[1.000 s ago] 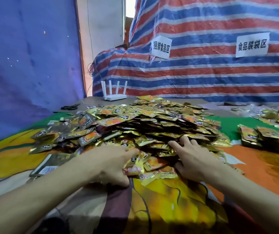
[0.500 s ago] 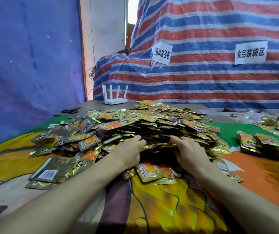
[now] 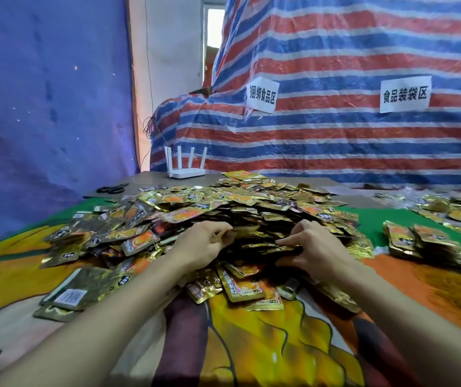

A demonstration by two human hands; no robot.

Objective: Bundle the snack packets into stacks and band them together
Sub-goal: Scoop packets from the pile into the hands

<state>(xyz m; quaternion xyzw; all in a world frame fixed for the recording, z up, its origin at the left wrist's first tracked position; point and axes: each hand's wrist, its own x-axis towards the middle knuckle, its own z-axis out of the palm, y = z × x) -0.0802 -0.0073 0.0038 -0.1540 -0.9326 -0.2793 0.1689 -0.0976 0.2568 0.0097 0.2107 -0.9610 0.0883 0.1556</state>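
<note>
A: At the near edge of the heap, both hands are in. The snack packets (image 3: 251, 202) lie in 1 wide gold-and-orange mound mid-desk, on a printed cloth (image 3: 265, 344).

B: Fingers?

A: Left hand (image 3: 204, 247): fingers curled together, tips pinching packets at the mound's front. Right hand (image 3: 315, 250): fingers on top, thumb underneath, clamped on a wad of packets. The dark hollow between the 2 hands hides how deep the wad runs.

B: Anything in the way?

A: Loose packets (image 3: 251, 289) spill just under the wrists, touching the forearms. More slide off to the left, among them a flat packet with a white barcode label (image 3: 70, 296), face down near the left forearm.

B: Surroundings?

A: Right side, well apart from the mound: a few stacks of packets (image 3: 419, 241) on the cloth; whether they are banded I cannot tell. Beyond them, more scattered packets (image 3: 460, 208). At the back, on the bare grey desk (image 3: 145, 181), a white router (image 3: 186, 170) with 4 upright antennas and black scissors (image 3: 112, 189) lying flat. Behind, a red, white and blue striped tarp (image 3: 335, 149) carrying 2 paper signs (image 3: 262, 94). A blue sheet (image 3: 42, 107) closes the left.
</note>
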